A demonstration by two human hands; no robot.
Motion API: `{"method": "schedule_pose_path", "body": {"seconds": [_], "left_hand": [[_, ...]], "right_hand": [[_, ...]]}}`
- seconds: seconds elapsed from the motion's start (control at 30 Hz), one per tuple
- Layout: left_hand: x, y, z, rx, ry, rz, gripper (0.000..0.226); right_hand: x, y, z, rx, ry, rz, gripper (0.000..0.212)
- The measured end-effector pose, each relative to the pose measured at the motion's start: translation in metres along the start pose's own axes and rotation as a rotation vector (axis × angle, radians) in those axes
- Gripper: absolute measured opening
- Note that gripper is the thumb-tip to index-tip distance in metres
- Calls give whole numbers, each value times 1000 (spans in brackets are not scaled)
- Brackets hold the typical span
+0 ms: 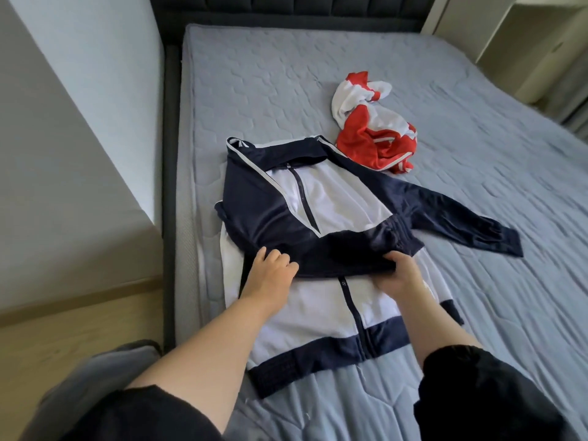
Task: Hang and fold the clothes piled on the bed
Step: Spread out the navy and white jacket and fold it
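So the navy and white jacket [318, 202] lies zip-up on the bed [477, 281]. At the jacket's left side, the left hand [270, 272] curls its fingers onto the folded-over navy part. Further right, the right hand [399, 275] grips the same fold. Beyond the jacket's collar, off right, sits 1 crumpled red and white top [372, 122].

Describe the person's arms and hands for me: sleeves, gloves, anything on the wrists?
The left hand and right hand are bare, with no gloves, rings or watch visible. The forearms are uncovered. The left sleeve and right sleeve are black and loose, ending about the elbow.
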State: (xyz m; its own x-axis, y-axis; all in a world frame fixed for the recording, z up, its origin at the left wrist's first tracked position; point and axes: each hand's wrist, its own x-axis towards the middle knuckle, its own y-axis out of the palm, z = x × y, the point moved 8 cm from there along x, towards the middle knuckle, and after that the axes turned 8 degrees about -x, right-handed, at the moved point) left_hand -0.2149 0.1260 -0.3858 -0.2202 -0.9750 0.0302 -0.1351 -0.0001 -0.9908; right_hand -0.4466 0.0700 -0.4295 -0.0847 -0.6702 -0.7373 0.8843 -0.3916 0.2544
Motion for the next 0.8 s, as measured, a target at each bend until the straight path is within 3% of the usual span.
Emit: {"method": "schedule_pose_path", "body": {"seconds": [0.07, 0.17, 0.27, 0.37, 0.47, 0.57, 0.63, 0.7, 0.8], "left_hand": [[-4, -10, -10, 29, 21, -46, 24], [-4, -27, -8, -6, 10, -155, 35], [-4, -18, 5, -71, -54, -79, 21], [-9, -2, 16, -254, -135, -27, 28], [-15, -11, 36, -538, -380, -213, 34], [-21, 10, 61, -800, -666, -124, 29], [-25, 25, 64, -1072, -798, -47, 21], [-26, 35, 59, -1430, -919, -51, 14], [-22, 41, 50, -1764, -963, -45, 18]], "right_hand": [[-1, -24, -5, 136, -1, -55, 10], [-5, -50, -1, 256, -46, -153, 20], [-12, -75, 3, 89, -103, -297, 32], [-30, -115, 8, -227, -256, -645, 32], [-50, -132, 6, -233, -359, -848, 34], [-57, -136, 13, -149, -449, -880, 46], [-59, -135, 20, -474, -433, -931, 60], [-59, -123, 27, -986, -400, -962, 79], [-54, -83, 32, -1496, -588, -869, 91]]}}
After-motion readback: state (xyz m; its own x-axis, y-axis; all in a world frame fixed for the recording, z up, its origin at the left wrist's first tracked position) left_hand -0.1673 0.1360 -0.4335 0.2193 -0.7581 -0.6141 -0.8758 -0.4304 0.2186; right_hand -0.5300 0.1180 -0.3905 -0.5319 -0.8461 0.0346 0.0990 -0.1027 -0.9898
